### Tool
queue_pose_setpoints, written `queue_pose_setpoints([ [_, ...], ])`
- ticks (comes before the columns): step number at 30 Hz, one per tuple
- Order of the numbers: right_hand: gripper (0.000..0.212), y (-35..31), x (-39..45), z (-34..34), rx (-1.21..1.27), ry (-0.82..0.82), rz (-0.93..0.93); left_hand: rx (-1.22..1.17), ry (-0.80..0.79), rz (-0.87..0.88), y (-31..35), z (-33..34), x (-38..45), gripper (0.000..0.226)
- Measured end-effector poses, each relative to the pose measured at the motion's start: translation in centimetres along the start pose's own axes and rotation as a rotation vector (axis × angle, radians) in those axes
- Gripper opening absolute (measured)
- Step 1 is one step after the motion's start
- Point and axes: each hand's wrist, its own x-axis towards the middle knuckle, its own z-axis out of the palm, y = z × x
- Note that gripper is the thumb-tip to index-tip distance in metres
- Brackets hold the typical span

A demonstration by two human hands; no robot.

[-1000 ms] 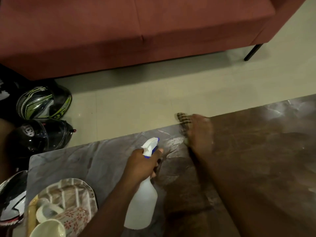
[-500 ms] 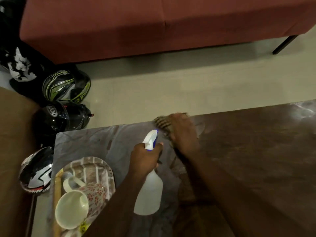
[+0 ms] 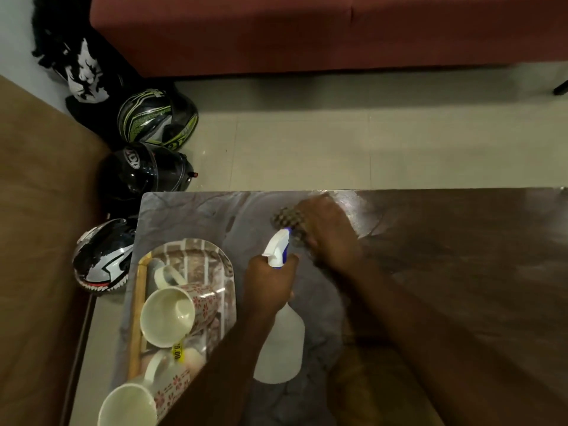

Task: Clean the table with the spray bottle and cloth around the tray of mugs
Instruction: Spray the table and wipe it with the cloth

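My left hand (image 3: pixel 270 284) grips the neck of a white spray bottle (image 3: pixel 284 345) with a blue and white nozzle, held over the table (image 3: pixel 190 210). Just beyond it, my right hand (image 3: pixel 329 232) presses a checked cloth (image 3: pixel 285 218) flat on the tabletop near the far edge. A patterned tray (image 3: pixel 212 256) sits at the table's left end. It carries two flowered mugs (image 3: pixel 175 315), both lying on their sides with their mouths toward me. My left forearm covers the tray's near right corner.
Three motorcycle helmets (image 3: pixel 144 176) lie on the tiled floor off the table's far left corner. A red sofa (image 3: pixel 307 32) runs along the back. A brown surface (image 3: pixel 37 241) fills the left side. The tabletop stretches away to the right.
My right hand and cloth have slid left along the table's far edge, closer to the bottle nozzle. The view has shifted, showing more of the tray and both mugs.
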Motion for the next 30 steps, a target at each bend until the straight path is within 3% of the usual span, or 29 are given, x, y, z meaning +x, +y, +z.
queue_pose_setpoints([
  [2, 0.042, -0.2, -4.3, 0.0, 0.041, -0.151, -0.263, -0.006, 0.001, 0.033, -0.7, -0.3, -0.9, 0.024],
  [4, 0.045, 2.0, -7.2, -2.0, 0.076, -0.175, -0.318, 0.009, -0.038, 0.014, -1.1, -0.6, -2.0, 0.009],
  [7, 0.045, 4.5, -6.0, -3.6, 0.047, -0.018, -0.013, 0.021, -0.042, 0.004, -1.8, -0.8, -2.7, 0.026],
  [9, 0.047, 3.0, -3.0, -2.5, -0.019, 0.103, 0.223, 0.048, -0.03, -0.003, -2.3, -0.8, -3.0, 0.048],
  [10, 0.049, 1.3, -2.0, -1.7, 0.0, 0.121, 0.249, 0.055, -0.024, -0.01, -2.7, -0.7, -3.2, 0.057],
  [11, 0.051, -0.3, -1.6, -1.0, 0.041, 0.102, 0.193, 0.055, -0.024, -0.011, -2.9, -0.6, -3.3, 0.061],
  [15, 0.042, -1.3, -8.6, -0.9, 0.035, -0.16, -0.325, 0.079, -0.047, -0.061, -4.3, -0.6, -5.1, 0.038],
  [17, 0.044, 1.1, -11.6, -3.7, 0.044, -0.213, -0.371, 0.094, -0.01, -0.102, -4.5, -1.0, -6.4, 0.021],
  [19, 0.044, 3.2, -12.1, -5.4, 0.049, -0.11, -0.193, 0.058, -0.01, -0.119, -5.1, -1.2, -7.3, 0.024],
  [21, 0.045, 3.1, -10.7, -4.7, 0.031, 0.012, 0.071, 0.026, -0.064, -0.092, -6.2, -0.8, -8.3, 0.047],
  [23, 0.045, 0.8, -9.1, -2.1, 0.005, 0.054, 0.192, 0.01, -0.071, -0.094, -7.3, -0.1, -9.3, 0.058],
  [26, 0.046, -2.6, -11.3, 1.2, 0.011, -0.097, -0.12, 0.015, 0.008, -0.118, -9.0, 0.7, -11.0, 0.061],
  [28, 0.049, -2.7, -15.8, 1.6, -0.002, -0.244, -0.343, 0.009, 0.016, -0.143, -10.6, 1.2, -12.2, 0.077],
  [30, 0.053, -1.3, -19.5, 0.1, 0.007, -0.32, -0.413, 0.012, -0.029, -0.187, -12.3, 1.5, -13.7, 0.079],
])
